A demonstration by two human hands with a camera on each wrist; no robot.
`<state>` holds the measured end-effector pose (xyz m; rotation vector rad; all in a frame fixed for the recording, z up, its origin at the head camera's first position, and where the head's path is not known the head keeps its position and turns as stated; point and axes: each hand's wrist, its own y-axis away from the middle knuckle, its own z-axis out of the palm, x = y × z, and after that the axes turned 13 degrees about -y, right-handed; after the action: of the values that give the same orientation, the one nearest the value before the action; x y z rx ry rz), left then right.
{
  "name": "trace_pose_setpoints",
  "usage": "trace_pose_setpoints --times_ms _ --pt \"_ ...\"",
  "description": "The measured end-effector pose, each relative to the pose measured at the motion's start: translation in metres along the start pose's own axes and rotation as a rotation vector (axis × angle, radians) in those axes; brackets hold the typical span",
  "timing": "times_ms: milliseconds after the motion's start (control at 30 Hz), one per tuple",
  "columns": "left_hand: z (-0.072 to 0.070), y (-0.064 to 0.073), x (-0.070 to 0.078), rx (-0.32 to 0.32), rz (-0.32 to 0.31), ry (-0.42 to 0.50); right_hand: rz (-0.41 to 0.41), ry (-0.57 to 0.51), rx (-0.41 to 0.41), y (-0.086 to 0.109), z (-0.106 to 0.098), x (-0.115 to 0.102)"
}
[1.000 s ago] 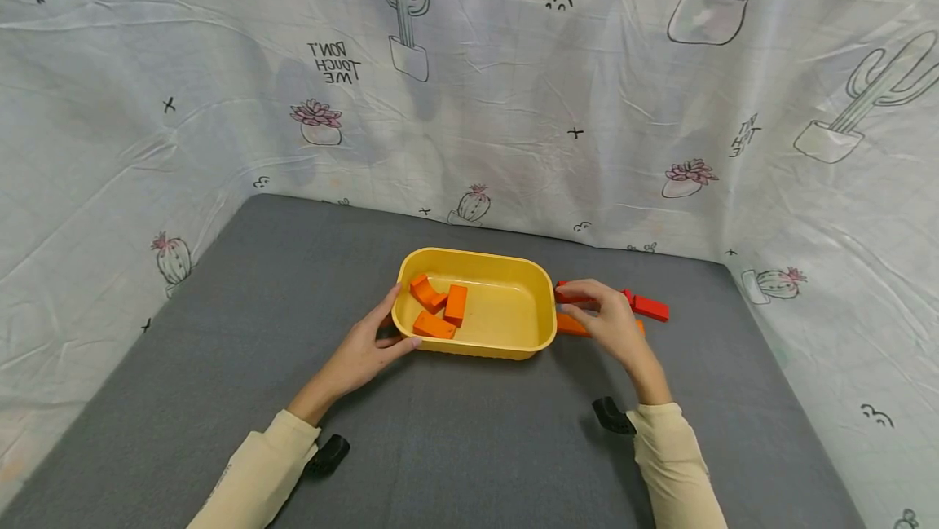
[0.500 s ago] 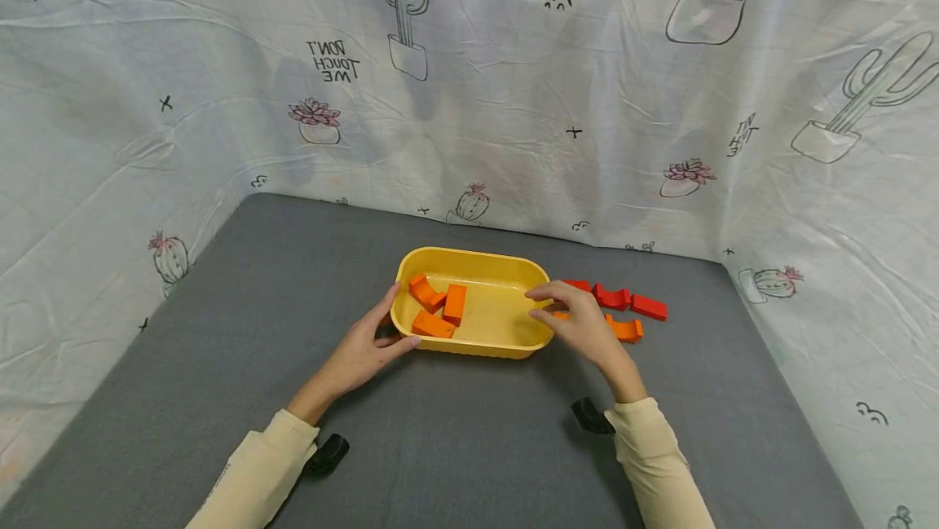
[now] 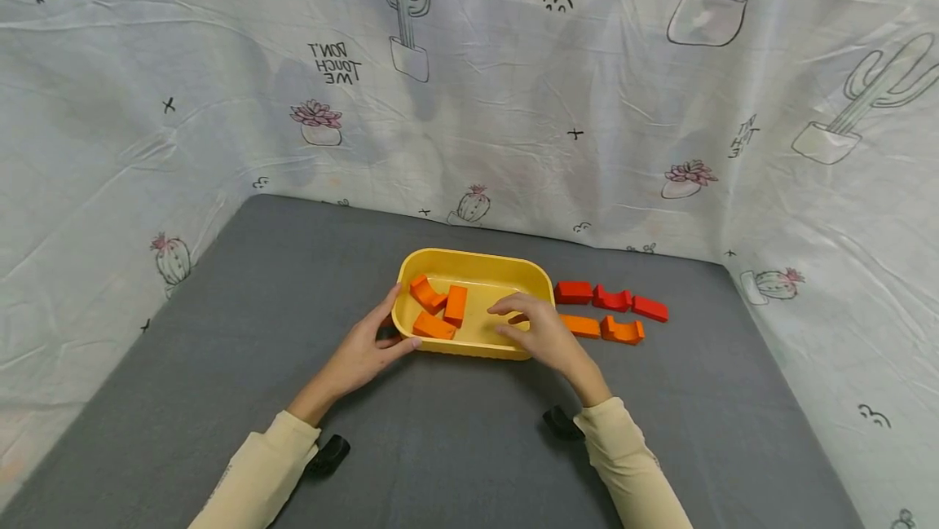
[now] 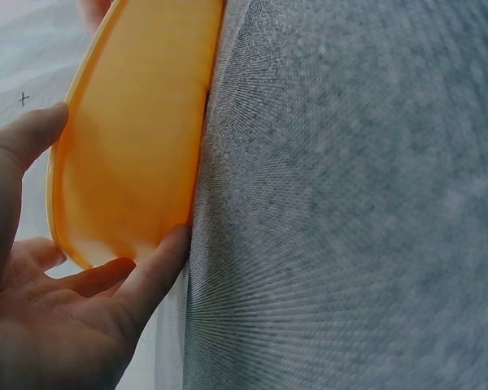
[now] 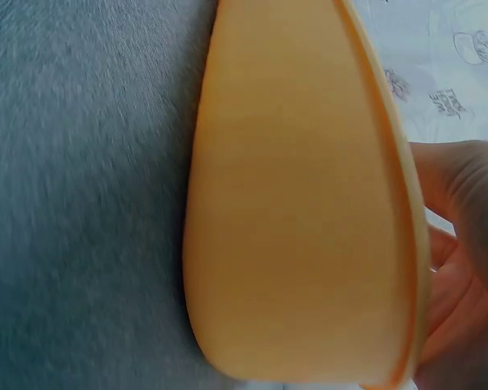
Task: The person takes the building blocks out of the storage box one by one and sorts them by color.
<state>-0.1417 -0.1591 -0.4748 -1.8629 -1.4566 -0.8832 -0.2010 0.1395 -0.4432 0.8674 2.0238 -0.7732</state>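
1. Head view: left-hand grip (image 3: pixel 359 354) clasps the left end of the yellow tray (image 3: pixel 477 349) on the gray tabletop (image 3: pixel 440 447).
2. Right-hand grip (image 3: pixel 541 330) hovers over the tray's right part, thumb and fingers parted, holding nothing.
3. Three orange blocks (image 3: pixel 455 306) lie in its left half.
4. Just right lie three red blocks (image 3: pixel 575 293) and two further orange blocks (image 3: pixel 622 331).

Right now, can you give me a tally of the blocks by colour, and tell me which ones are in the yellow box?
Orange blocks: 5, with 3 inside the yellow box and 2 on the grey surface
Red blocks: 3, all outside the box
Total: 8 blocks in view
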Motion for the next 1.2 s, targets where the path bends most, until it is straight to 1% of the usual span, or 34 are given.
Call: trace_pose_setpoints --times_ms 200,500,600,733,867,1000,1100,1200 --pt "0.001 -0.001 -0.001 0.000 -0.003 0.005 -0.023 0.004 -0.015 -0.005 0.009 0.001" --pt "0.001 -0.003 0.000 0.002 -0.003 -0.007 -0.054 0.001 -0.049 -0.009 0.015 -0.005" --pt "0.002 -0.003 -0.001 0.001 -0.002 -0.007 -0.055 0.017 -0.058 -0.012 0.018 -0.007" --pt "0.002 -0.002 -0.001 0.001 0.004 0.002 -0.030 0.047 -0.074 -0.016 0.023 -0.009" --pt "0.002 -0.001 -0.002 0.004 0.013 0.007 -0.006 0.055 -0.107 -0.022 0.029 -0.013" --pt "0.003 -0.001 -0.002 0.004 0.022 0.015 -0.004 0.065 -0.137 -0.029 0.035 -0.016" --pt "0.003 -0.001 -0.003 0.004 0.028 0.024 0.003 0.094 -0.163 -0.035 0.039 -0.018" --pt "0.003 -0.001 -0.003 0.003 0.031 0.030 0.030 0.130 -0.193 -0.041 0.042 -0.020"
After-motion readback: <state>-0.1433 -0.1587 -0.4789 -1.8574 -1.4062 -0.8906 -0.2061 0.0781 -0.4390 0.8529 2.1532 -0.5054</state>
